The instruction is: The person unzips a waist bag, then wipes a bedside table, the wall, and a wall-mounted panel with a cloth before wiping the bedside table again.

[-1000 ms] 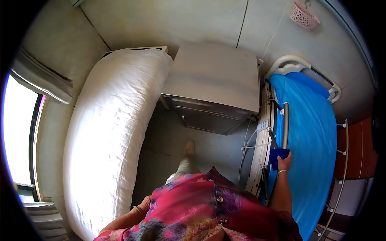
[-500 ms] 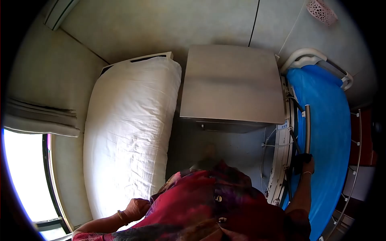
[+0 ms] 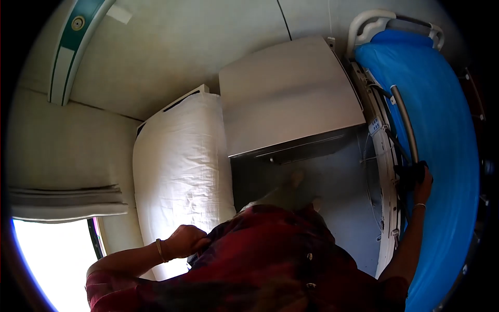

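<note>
My right hand (image 3: 423, 186) is closed on a dark cloth (image 3: 410, 174), which is wrapped round the side rail (image 3: 405, 119) of the bed with the blue cover (image 3: 447, 125). At the lower left my left hand (image 3: 186, 241) is held near the waist of the red patterned shirt (image 3: 260, 244), its fingers curled. What those fingers hold, if anything, is hidden. A white-covered bed (image 3: 176, 166) lies beyond this hand.
Between the beds stands a metal cabinet (image 3: 286, 93). A control panel (image 3: 375, 126) and loose cables (image 3: 370, 182) are on the blue bed's near side. A curtain (image 3: 67, 203) hangs above the bright window (image 3: 57, 255). Feet show on the floor.
The view has turned, bringing the green wall panel in at upper left. My left hand has come up to the shirt. My right hand still holds the cloth on the rail.
</note>
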`<state>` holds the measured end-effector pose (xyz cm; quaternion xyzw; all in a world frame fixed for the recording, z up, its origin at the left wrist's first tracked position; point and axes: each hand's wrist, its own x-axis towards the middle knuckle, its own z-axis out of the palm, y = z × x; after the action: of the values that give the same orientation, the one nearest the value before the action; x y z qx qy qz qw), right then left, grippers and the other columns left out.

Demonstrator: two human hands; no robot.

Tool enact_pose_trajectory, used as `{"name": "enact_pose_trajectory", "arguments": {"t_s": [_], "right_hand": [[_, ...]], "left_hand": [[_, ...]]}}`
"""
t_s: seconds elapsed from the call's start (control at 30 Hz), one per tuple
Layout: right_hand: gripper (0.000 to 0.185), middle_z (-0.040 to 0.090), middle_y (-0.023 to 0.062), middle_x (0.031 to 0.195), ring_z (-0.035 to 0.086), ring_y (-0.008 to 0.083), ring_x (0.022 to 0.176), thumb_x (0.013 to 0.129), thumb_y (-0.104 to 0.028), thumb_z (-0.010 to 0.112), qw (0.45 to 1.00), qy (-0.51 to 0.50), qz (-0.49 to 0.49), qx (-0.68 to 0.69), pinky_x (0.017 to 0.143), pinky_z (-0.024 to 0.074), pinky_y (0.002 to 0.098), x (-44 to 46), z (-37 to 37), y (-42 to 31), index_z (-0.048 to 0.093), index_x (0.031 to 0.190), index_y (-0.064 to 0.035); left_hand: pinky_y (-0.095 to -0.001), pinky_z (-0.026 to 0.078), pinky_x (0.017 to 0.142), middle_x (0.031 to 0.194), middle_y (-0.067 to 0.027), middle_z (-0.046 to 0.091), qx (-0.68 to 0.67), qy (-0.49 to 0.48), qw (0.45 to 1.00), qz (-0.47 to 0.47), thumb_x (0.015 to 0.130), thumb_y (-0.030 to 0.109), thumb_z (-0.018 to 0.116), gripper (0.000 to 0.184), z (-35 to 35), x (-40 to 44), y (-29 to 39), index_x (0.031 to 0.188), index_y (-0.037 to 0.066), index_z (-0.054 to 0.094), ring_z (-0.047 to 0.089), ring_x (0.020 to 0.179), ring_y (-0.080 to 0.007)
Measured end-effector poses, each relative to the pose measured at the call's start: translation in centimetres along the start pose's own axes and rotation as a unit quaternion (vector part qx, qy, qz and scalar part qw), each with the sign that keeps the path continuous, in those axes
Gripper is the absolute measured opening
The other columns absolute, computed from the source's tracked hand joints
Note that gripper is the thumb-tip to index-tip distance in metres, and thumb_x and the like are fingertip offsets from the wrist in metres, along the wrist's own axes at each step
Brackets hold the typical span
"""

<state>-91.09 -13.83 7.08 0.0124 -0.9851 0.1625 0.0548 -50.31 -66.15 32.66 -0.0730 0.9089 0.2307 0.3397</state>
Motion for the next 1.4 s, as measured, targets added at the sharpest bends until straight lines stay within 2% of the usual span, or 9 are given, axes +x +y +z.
{"name": "enact_pose_trajectory", "arguments": {"t_s": [0.3,0.53,0.6,0.73,0.9,1.03,1.17,1.33,1.4], "right_hand": [[0.055,0.052,0.0137,0.118,0.049,0.0292,0.111,0.069,0.007,0.057,0.972,0.087,0.108,0.189,0.095,0.0377,0.0346,-7.3,-1.6,-9.6,0.048,0.121,-0.0096],[0.065,0.054,0.0122,0.113,0.050,0.0265,0.109,0.056,0.008,0.056,0.905,0.096,0.007,0.414,0.095,0.0383,0.0342,-7.2,-1.2,-27.5,0.051,0.119,-0.0084],[0.069,0.052,0.0145,0.115,0.049,0.0293,0.110,0.053,0.003,0.062,0.893,0.124,-0.093,0.422,0.096,0.0373,0.0360,-6.9,-0.2,-32.9,0.050,0.119,-0.0091],[0.070,0.040,0.0178,0.125,0.040,0.0366,0.112,0.053,-0.013,0.076,0.928,-0.013,-0.187,0.321,0.097,0.0342,0.0413,-8.5,3.7,-40.6,0.049,0.118,-0.0101],[0.061,0.040,0.0186,0.126,0.042,0.0347,0.112,0.060,-0.013,0.074,0.948,-0.028,-0.114,0.294,0.094,0.0374,0.0413,-13.9,6.3,-43.0,0.050,0.116,-0.0094],[0.043,0.049,0.0161,0.115,0.047,0.0332,0.105,0.069,-0.014,0.068,0.957,-0.037,-0.038,0.286,0.087,0.0410,0.0387,-18.4,6.1,-43.4,0.054,0.108,-0.0079],[0.036,0.056,0.0127,0.102,0.053,0.0294,0.097,0.074,-0.020,0.065,0.936,-0.134,-0.106,0.307,0.083,0.0431,0.0368,-21.0,5.0,-46.7,0.055,0.106,-0.0068],[0.042,0.056,0.0113,0.101,0.054,0.0275,0.091,0.077,-0.029,0.064,0.791,-0.394,-0.195,0.426,0.080,0.0436,0.0355,-24.0,6.5,-49.3,0.054,0.112,-0.0073],[0.044,0.056,0.0117,0.098,0.054,0.0266,0.087,0.078,-0.031,0.063,0.812,-0.332,-0.229,0.422,0.076,0.0440,0.0352,-24.5,6.2,-50.0,0.052,0.115,-0.0080]], "left_hand": [[-0.0399,0.044,0.059,0.069,-0.0124,0.059,0.121,-0.200,0.970,0.060,0.087,0.033,0.047,0.029,-11.1,12.1,-2.9,0.080,0.008,0.062,0.056,0.064,-0.0321],[-0.0421,0.040,0.054,0.062,-0.0152,0.053,0.178,-0.235,0.944,0.145,0.086,0.035,0.047,0.037,-17.1,18.9,-8.2,0.068,0.004,0.055,0.051,0.059,-0.0358],[-0.0412,0.040,0.053,0.062,-0.0158,0.053,0.203,-0.266,0.931,0.144,0.086,0.036,0.047,0.038,-18.0,20.0,-9.6,0.067,0.004,0.054,0.051,0.059,-0.0355],[-0.0397,0.040,0.052,0.062,-0.0161,0.054,0.210,-0.272,0.926,0.156,0.087,0.038,0.046,0.041,-19.0,21.4,-13.0,0.066,0.004,0.053,0.052,0.057,-0.0348],[-0.0373,0.038,0.050,0.055,-0.0139,0.050,0.179,-0.284,0.932,0.136,0.087,0.042,0.047,0.046,-19.7,21.8,-18.1,0.064,0.003,0.051,0.045,0.051,-0.0322],[-0.0408,0.039,0.052,0.059,-0.0160,0.052,0.128,-0.246,0.948,0.157,0.087,0.038,0.046,0.040,-18.5,20.5,-22.6,0.066,0.005,0.052,0.049,0.057,-0.0368],[-0.0403,0.038,0.049,0.057,-0.0162,0.049,0.027,-0.150,0.970,0.191,0.086,0.036,0.047,0.040,-16.7,19.3,-25.3,0.061,0.004,0.049,0.048,0.055,-0.0371],[-0.0408,0.038,0.049,0.056,-0.0158,0.049,0.014,-0.047,0.962,0.267,0.082,0.033,0.049,0.035,-13.8,18.7,-28.2,0.061,0.005,0.051,0.050,0.055,-0.0371],[-0.0403,0.040,0.050,0.058,-0.0158,0.051,0.015,-0.034,0.962,0.271,0.080,0.028,0.051,0.028,-13.0,18.2,-28.6,0.063,0.005,0.053,0.051,0.057,-0.0367]]}}
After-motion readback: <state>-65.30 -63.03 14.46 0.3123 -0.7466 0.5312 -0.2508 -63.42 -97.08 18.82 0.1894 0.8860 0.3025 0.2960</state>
